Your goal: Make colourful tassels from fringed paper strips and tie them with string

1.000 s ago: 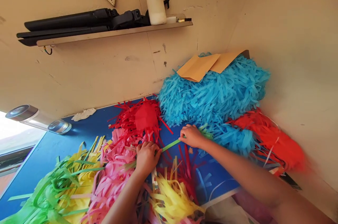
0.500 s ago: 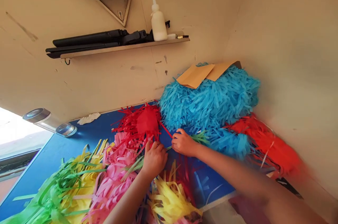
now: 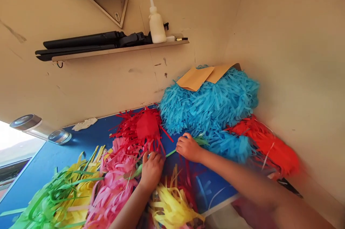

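Observation:
My left hand is closed, fingers bent, at the lower end of a green paper strip. My right hand pinches the strip's other side, with more green fringe showing behind it. The strip runs taut across the short gap between both hands. Beside my left hand lies pink paper fringe, and just beyond it a red fringe bundle. A yellow fringe bundle sits below the hands. My fingertips are partly hidden.
A large blue fringe heap carries brown paper pieces by the wall. Orange-red fringe lies right, green fringe left. A clear bottle leans at the far left. Above, a shelf holds a white squeeze bottle.
The red strip near my right fingers is now free of the hand. A green strip now stretches between my hands. The view has shifted slightly right.

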Available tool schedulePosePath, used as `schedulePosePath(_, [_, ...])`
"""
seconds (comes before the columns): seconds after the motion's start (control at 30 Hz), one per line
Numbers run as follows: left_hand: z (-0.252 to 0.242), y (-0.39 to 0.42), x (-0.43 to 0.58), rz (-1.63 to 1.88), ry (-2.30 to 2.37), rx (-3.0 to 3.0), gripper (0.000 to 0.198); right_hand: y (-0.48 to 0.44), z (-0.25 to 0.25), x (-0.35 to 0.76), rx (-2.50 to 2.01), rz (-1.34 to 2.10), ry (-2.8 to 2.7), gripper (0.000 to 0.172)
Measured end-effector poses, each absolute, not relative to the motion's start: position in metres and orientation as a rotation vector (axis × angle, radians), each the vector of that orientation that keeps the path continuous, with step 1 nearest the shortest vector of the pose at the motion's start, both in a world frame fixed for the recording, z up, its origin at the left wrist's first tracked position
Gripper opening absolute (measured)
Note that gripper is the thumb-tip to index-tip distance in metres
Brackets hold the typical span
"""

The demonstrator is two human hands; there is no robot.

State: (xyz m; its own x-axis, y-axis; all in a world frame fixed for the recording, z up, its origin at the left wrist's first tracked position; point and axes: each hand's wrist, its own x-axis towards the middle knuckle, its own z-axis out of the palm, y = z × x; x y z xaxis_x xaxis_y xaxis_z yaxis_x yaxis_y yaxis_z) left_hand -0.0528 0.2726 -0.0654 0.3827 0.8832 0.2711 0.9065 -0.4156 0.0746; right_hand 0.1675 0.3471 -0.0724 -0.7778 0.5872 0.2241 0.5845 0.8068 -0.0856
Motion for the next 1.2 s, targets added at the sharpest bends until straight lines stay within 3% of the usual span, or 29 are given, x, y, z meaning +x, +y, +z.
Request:
schedulePosePath(0.13, [-0.069,0.272,-0.065,-0.516,-1.914,-2.521,0.022,0.358,-0.067,0.179,-1.011,0.317,-2.774,0.017])
schedulePosePath(0.43, [-0.076,0.276,-0.072,-0.496,-2.190,-2.415,0.026,0.374,-0.063,0.177,-1.289,0.584,-2.694,0.012])
schedulePosePath(0.73, [-0.046,0.288,-0.050,-0.238,-2.013,-2.508,0.020,0.402,-0.048,0.142,-1.629,0.624,-2.799,0.014])
schedulePosePath(0.87, [-0.043,0.285,-0.046,-0.163,-1.674,-2.671,0.035,0.392,-0.040,0.142,-1.417,0.464,-2.886,0.009])
schedulePosePath(1.03, [-0.049,0.285,-0.045,-0.219,-1.621,-2.645,0.029,0.365,-0.043,0.142,-0.874,0.268,-3.016,0.013])
schedulePosePath(1.2, [-0.053,0.290,-0.039,-0.331,-1.646,-2.562,0.023,0.364,-0.047,0.133,-0.730,0.141,-3.000,0.018])
